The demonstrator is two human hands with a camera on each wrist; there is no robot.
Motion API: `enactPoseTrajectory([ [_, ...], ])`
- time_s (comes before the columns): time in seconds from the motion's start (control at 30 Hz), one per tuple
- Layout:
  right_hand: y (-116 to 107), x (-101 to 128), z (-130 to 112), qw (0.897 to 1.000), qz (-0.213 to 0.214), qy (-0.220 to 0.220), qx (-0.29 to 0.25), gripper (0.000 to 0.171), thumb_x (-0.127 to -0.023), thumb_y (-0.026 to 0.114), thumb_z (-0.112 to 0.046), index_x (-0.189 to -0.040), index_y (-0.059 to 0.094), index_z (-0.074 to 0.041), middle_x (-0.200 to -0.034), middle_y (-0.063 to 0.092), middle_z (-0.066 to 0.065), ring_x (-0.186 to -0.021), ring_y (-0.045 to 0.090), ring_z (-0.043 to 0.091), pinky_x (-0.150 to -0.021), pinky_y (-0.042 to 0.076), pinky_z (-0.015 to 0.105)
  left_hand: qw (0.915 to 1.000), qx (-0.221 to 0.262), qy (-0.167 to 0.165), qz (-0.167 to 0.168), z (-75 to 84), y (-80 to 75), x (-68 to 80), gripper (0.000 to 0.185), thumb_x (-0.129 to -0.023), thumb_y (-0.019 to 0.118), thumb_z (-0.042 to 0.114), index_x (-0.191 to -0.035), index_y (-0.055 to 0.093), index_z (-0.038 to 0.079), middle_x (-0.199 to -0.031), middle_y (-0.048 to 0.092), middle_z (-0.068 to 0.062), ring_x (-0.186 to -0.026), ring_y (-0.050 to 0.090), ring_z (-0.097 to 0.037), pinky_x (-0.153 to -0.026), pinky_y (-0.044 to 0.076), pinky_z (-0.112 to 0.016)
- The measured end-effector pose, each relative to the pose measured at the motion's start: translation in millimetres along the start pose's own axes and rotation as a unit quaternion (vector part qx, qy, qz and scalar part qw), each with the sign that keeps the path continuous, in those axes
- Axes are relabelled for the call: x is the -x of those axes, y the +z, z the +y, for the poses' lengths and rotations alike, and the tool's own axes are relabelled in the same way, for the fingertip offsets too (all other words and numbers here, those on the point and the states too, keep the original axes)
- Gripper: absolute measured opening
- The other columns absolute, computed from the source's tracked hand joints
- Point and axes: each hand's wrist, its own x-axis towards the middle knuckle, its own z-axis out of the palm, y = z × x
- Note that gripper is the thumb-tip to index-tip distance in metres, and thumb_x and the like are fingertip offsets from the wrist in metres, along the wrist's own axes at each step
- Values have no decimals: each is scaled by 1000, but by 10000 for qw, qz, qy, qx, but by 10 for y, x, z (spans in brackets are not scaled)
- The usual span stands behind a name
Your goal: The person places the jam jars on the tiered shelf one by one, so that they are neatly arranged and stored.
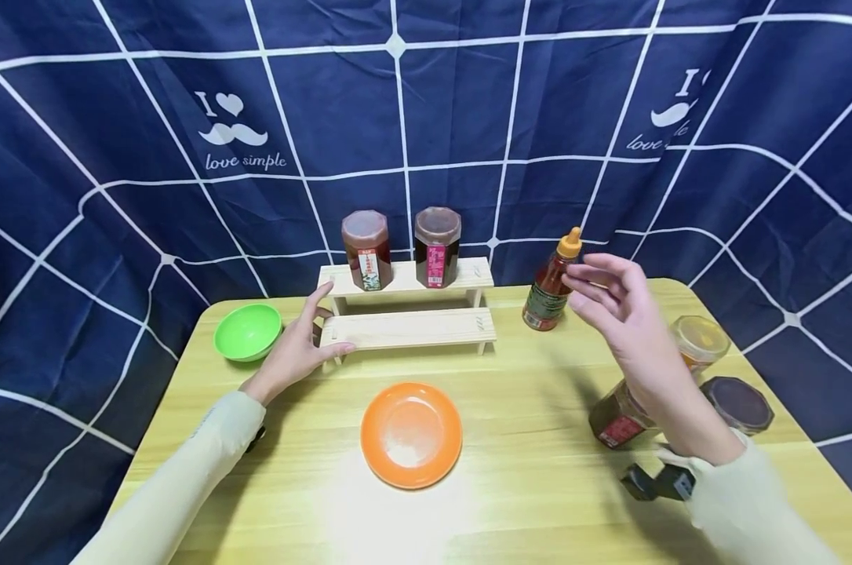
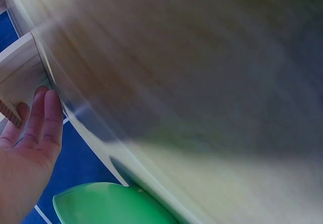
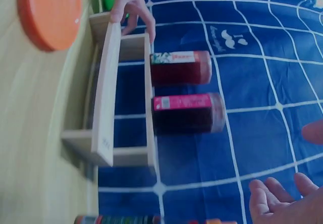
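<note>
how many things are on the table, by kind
jars: 5 (two on the wooden rack, three by the right hand)
squeeze bottle: 1
orange plate: 1
green bowl: 1
wooden rack: 1
total: 9

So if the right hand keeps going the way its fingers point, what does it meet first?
Probably the squeeze bottle: the right hand is open, fingertips aimed left at its orange cap and seemingly just short of it. Depth is unclear; if it passes in front, the wooden rack comes next.
</note>
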Motion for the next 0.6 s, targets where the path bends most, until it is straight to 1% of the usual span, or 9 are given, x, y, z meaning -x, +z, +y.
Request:
enactPoseTrajectory([
  [0.2,-273,238,30,9996,206,-176,12,45,-107,61,10,-147,53,-8,-141,62,8,-133,60,17,-102,50,18,10000,17,-33,2,-24,-7,-1,118,-88,96,36,-175,15,37,-130,66,-14,-98,67,-29,-84,56,-46],
  [0.37,-478,440,107,9985,451,-117,-287,46,-105,57,16,-146,56,-6,-140,66,8,-130,64,13,-97,52,18,10000,21,-29,20,-26,-11,12,118,-88,95,35,-175,15,36,-130,66,-15,-97,68,-29,-84,57,-47],
  [0.47,-593,574,196,9965,646,-204,-485,48,-103,54,22,-144,55,-2,-138,67,9,-128,66,14,-95,55,20,10000,19,-27,9,-19,-3,11,118,-89,96,35,-175,15,36,-131,66,-15,-94,68,-29,-83,56,-46],
  [0.6,-688,771,317,9953,810,-322,-431,53,-99,51,29,-144,54,1,-139,66,9,-130,64,15,-101,51,19,10000,20,-8,-41,1,10,-14,117,-89,96,33,-175,16,35,-131,66,-15,-94,68,-29,-82,56,-46],
])
